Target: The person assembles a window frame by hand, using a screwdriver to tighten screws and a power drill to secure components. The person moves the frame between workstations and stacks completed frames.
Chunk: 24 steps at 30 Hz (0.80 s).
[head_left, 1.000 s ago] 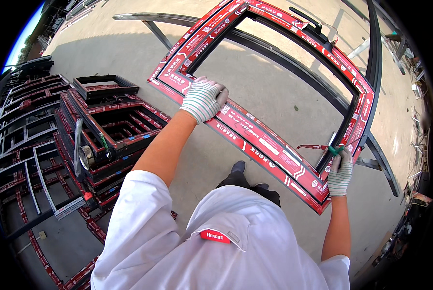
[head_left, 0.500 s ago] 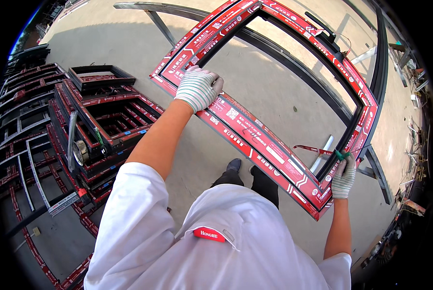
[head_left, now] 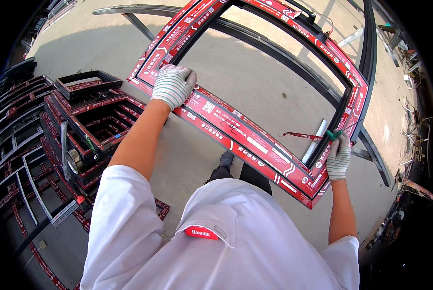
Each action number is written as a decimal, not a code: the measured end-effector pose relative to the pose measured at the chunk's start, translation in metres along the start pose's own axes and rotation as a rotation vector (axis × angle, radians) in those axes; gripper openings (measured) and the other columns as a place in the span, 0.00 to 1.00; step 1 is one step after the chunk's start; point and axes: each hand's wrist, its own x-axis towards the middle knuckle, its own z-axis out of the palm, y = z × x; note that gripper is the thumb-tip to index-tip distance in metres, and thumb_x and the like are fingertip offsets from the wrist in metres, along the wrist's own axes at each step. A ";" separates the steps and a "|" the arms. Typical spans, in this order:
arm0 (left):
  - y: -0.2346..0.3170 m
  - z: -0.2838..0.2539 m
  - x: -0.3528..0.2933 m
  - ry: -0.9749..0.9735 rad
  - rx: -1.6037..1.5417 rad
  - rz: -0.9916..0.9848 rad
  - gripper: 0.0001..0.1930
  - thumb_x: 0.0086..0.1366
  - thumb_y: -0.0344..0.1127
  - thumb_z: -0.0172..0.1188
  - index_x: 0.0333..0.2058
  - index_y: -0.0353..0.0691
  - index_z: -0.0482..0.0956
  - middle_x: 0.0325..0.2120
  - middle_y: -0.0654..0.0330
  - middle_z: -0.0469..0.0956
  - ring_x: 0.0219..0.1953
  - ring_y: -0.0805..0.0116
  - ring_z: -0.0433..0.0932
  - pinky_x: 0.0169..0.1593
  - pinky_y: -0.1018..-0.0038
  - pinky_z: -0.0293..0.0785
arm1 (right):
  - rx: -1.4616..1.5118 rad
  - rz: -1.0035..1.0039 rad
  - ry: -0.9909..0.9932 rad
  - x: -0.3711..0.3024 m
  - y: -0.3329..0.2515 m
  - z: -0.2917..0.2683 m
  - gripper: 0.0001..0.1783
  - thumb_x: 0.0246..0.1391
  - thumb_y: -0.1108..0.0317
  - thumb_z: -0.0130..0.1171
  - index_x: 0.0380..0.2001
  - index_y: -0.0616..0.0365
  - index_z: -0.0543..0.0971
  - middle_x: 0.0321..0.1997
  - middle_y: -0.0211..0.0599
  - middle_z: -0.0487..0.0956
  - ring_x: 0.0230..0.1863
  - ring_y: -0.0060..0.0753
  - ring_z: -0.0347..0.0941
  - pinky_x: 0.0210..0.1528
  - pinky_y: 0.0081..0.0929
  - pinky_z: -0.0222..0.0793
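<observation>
A large window frame [head_left: 255, 140], wrapped in red printed film with dark inner edges, lies tilted across the view in front of me. My left hand [head_left: 174, 86], in a white glove with green stripes, is closed over its near rail close to the left corner. At the near right corner my right hand [head_left: 339, 157], gloved alike, is closed around a small green-handled tool [head_left: 333, 135] with a thin dark shaft. Its fingers rest against the frame's right side. Inside the opening, a strip of red film [head_left: 301, 136] hangs beside that tool.
Dark metal bars [head_left: 369, 58] of a stand run under and beside the frame. To the left, more red-wrapped frames [head_left: 88, 125] are stacked, with a metal bar [head_left: 64, 145] leaning on them. Scrap pieces [head_left: 417, 188] line the far right edge. My shoe [head_left: 226, 159] is on the concrete floor.
In the view, the frame and both hands have shifted left and slightly, as has the background. The tool's shaft now shows, pointing up and right. Both hands stay on the frame's near corners.
</observation>
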 end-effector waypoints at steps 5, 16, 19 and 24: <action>-0.015 0.023 -0.003 0.048 0.021 0.037 0.15 0.73 0.41 0.57 0.40 0.39 0.89 0.36 0.50 0.87 0.43 0.44 0.82 0.57 0.54 0.73 | -0.048 -0.011 0.021 0.012 -0.015 -0.002 0.10 0.67 0.74 0.60 0.50 0.62 0.81 0.58 0.55 0.81 0.60 0.59 0.78 0.65 0.47 0.73; -0.041 0.041 0.003 -0.117 -0.287 -0.189 0.21 0.80 0.44 0.54 0.51 0.32 0.87 0.44 0.52 0.87 0.48 0.63 0.82 0.57 0.66 0.76 | -0.133 -0.008 0.054 0.006 -0.008 -0.004 0.11 0.67 0.67 0.63 0.49 0.60 0.83 0.56 0.53 0.84 0.62 0.54 0.79 0.66 0.44 0.75; -0.058 0.047 0.005 -0.142 -0.317 -0.184 0.21 0.81 0.45 0.53 0.52 0.32 0.86 0.46 0.53 0.86 0.48 0.64 0.82 0.58 0.67 0.77 | -0.192 -0.016 0.071 0.006 -0.008 0.000 0.13 0.67 0.64 0.64 0.50 0.59 0.84 0.55 0.48 0.84 0.60 0.50 0.80 0.65 0.42 0.76; -0.063 0.048 0.004 -0.153 -0.416 -0.246 0.22 0.81 0.46 0.54 0.53 0.30 0.85 0.45 0.56 0.86 0.47 0.68 0.80 0.57 0.69 0.75 | -0.138 0.026 0.055 0.007 -0.011 -0.003 0.12 0.67 0.64 0.64 0.47 0.59 0.85 0.47 0.45 0.86 0.50 0.46 0.84 0.60 0.38 0.79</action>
